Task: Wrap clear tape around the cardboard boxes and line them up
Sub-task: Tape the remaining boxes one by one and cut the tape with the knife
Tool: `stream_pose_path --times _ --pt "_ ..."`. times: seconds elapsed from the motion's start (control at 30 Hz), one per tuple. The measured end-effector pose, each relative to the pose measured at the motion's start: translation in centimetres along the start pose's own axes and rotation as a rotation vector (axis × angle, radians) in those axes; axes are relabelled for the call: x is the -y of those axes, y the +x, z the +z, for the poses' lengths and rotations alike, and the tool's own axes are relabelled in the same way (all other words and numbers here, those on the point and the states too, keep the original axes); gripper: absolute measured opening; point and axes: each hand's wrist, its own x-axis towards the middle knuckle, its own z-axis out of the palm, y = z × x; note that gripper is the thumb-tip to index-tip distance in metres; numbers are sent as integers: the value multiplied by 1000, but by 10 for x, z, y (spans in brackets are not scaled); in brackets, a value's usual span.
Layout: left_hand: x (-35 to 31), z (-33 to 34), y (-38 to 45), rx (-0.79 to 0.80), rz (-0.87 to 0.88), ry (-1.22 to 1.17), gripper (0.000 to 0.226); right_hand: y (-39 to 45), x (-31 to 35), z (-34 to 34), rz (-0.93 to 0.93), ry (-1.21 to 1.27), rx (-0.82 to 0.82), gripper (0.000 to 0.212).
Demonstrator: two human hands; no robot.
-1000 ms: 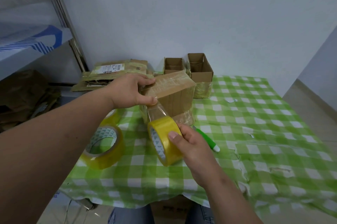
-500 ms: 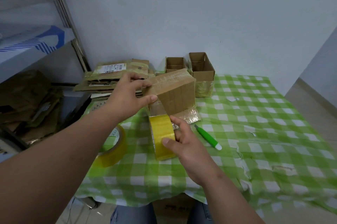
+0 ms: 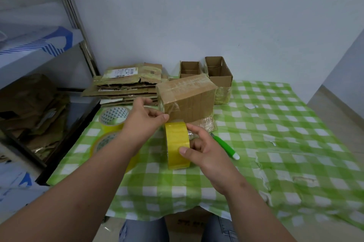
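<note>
Closed cardboard box [image 3: 187, 100], brown, its top and near face glossy under clear tape, with a crinkled tape tail at its lower right corner; whether it rests on the bench [image 3: 275, 143] or is lifted off it cannot be told. It is judged light and stiff, though the taped faces are probably slick, so it is best held at the bare cardboard edges or corners. Just in front of the box, the yellow tape roll [image 3: 177, 145] stands on edge, a clear strip running up to the box's near face. The left hand [image 3: 143, 121], fingers curled, pinches at the box's lower left corner where the strip meets it. The right hand [image 3: 204, 153] grips the roll, thumb on its rim. Behind the box stand two open boxes [image 3: 218, 72]; left of it, flattened cardboard [image 3: 126, 84] and spare rolls [image 3: 112, 117]; right of the roll, a green cutter [image 3: 224, 145].
</note>
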Motion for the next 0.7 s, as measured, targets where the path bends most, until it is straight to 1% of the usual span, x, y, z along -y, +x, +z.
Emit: stream_pose_path --times 0.1,0.17,0.23,0.27,0.33,0.37,0.4,0.47,0.5,0.53,0.6,0.7 --pt "5 2 -5 30 -93 -92 31 -1 4 -6 -13 -20 25 46" --pt "7 4 -8 49 -126 -163 21 -3 8 -10 -13 -7 14 39" --pt "8 6 -11 58 -155 -223 16 -2 9 -15 -11 -8 -57 30" --pt "8 7 -12 59 -169 -242 14 0 8 -19 -1 -45 -124 27" --pt "10 9 -13 59 -191 -275 11 8 0 -28 32 -246 -299 23" --pt "10 10 -14 58 -200 -292 11 13 -6 -34 46 -414 -379 25" --pt "11 11 -14 56 -208 -307 11 17 -11 -39 70 -609 -424 29" --pt "10 12 -16 49 -220 -332 13 20 -19 -46 164 -942 -412 37" --pt "10 13 -17 46 -222 -342 13 21 -22 -49 216 -1049 -388 39" --pt "10 13 -18 43 -223 -350 12 22 -24 -50 251 -1127 -367 39" --pt "10 15 -20 42 -225 -365 13 23 -26 -52 259 -1219 -352 35" --pt "10 15 -23 52 -227 -378 17 26 -26 -56 260 -1217 -354 29"
